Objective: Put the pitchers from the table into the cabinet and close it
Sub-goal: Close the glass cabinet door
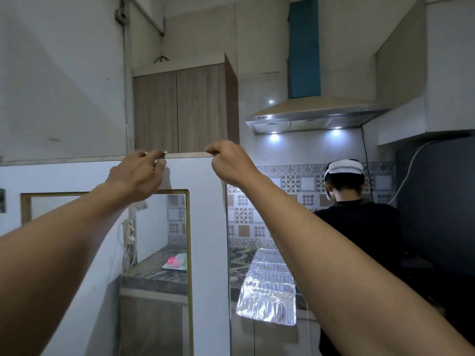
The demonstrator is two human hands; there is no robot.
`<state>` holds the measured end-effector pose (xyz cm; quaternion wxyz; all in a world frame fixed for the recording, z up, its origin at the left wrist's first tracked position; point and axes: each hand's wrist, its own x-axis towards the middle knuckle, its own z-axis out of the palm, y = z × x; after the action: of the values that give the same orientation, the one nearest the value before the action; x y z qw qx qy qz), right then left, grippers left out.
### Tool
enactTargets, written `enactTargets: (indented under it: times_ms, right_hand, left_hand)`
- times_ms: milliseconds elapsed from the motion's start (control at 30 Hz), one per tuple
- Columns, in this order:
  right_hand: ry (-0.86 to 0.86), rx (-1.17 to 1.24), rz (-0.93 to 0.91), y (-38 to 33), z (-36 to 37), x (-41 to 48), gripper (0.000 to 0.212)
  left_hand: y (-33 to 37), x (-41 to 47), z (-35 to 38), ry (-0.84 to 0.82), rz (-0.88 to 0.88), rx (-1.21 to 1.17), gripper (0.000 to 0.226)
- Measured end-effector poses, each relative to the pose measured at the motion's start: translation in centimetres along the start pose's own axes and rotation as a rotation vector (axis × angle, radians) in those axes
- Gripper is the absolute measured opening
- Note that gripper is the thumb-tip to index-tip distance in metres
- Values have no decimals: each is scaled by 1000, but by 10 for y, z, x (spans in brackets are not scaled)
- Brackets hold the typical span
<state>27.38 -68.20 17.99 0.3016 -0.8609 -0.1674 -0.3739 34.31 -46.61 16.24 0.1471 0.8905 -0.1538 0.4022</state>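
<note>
Head view: I see both hands, left (138,173) and right (228,160), pinching the cabinet (180,109) doors' bottom edge; hood (316,116) label unreadable.

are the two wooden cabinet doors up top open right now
No, both doors of the upper cabinet sit flush and shut, with the left hand and right hand at their bottom edge.

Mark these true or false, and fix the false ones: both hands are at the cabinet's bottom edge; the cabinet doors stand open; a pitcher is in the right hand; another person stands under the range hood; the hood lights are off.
1. True: the left hand and right hand pinch the cabinet at its bottom edge.
2. False: both doors are shut.
3. False: no pitcher is in view.
4. True: a person stands below the range hood.
5. False: its lights are on.
</note>
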Motion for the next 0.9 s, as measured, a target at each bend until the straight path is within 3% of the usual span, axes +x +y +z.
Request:
enactTargets:
  times_ms: [200, 467, 667, 767, 900]
  right_hand:
    - [-76, 354, 32, -56, -31, -45, 41]
    - [-272, 866, 76, -146, -29, -110, 32]
    - [-483, 911, -4, -225, 6, -142, 37]
    - [-556, 837, -102, -269, 32, -154, 41]
    - [-574, 627, -285, -329, 69, -166, 54]
  left_hand:
    - [19, -67, -65, 72, 35, -109, 52]
    - [32, -172, -172, 185, -171, -149, 77]
    - [21, -234, -258, 296, -242, -127, 74]
    - [8, -259, -296, 359, -252, 16, 77]
    - [-17, -292, -337, 432, -254, 237, 46]
